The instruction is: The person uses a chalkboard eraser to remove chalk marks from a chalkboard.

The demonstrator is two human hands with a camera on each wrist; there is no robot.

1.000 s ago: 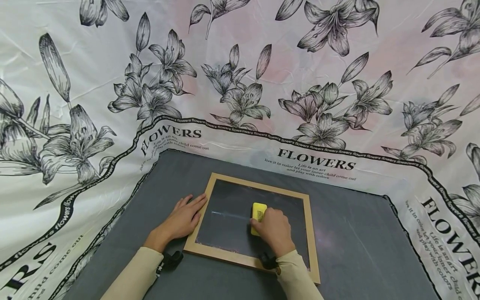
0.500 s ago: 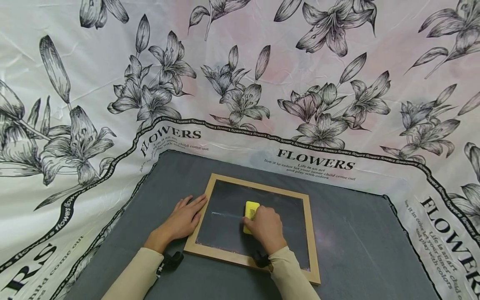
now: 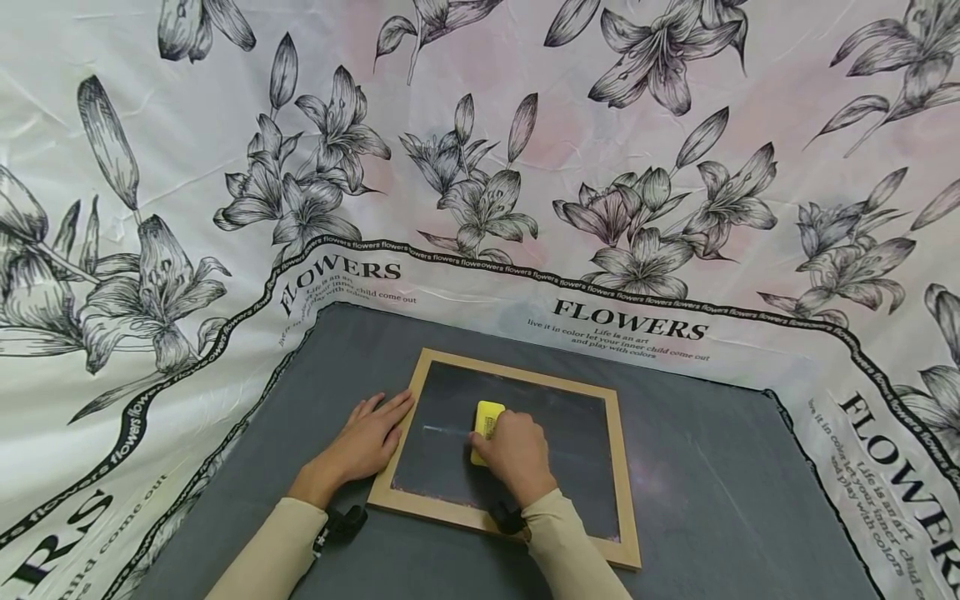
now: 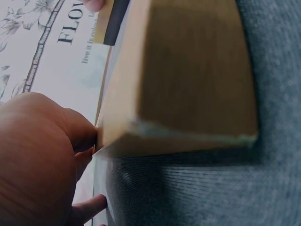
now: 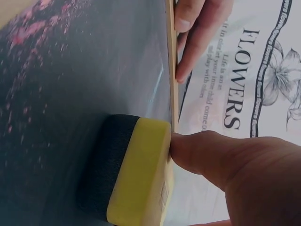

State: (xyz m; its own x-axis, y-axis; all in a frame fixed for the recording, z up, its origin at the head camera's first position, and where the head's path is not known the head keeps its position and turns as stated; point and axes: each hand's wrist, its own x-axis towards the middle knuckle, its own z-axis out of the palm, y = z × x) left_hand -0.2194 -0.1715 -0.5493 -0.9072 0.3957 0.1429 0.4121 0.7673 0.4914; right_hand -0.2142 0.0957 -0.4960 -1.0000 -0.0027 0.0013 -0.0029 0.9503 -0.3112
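A wood-framed chalkboard (image 3: 442, 467) lies flat on the grey table. My right hand (image 3: 516, 454) grips a yellow board eraser (image 3: 486, 425), whose dark felt side (image 5: 106, 165) is against the board in the right wrist view. Left of the eraser a faint pale chalk line (image 3: 441, 430) shows on the black surface. My left hand (image 3: 363, 437) rests at the frame's left side, fingers extended and fingertips on the wood. Close up in the left wrist view, its thumb touches the edge of the wooden frame (image 4: 188, 61).
The grey table (image 3: 720, 483) extends around the board. Behind and beside it hangs a white cloth (image 3: 480, 67) printed with black lilies and lettering. Pink chalk specks (image 5: 33, 33) dot the board near its frame. Each wrist wears a dark camera strap.
My right hand has slid the eraser leftward across the board, over part of the chalk line, which now looks shorter. The left hand and the board have stayed in place.
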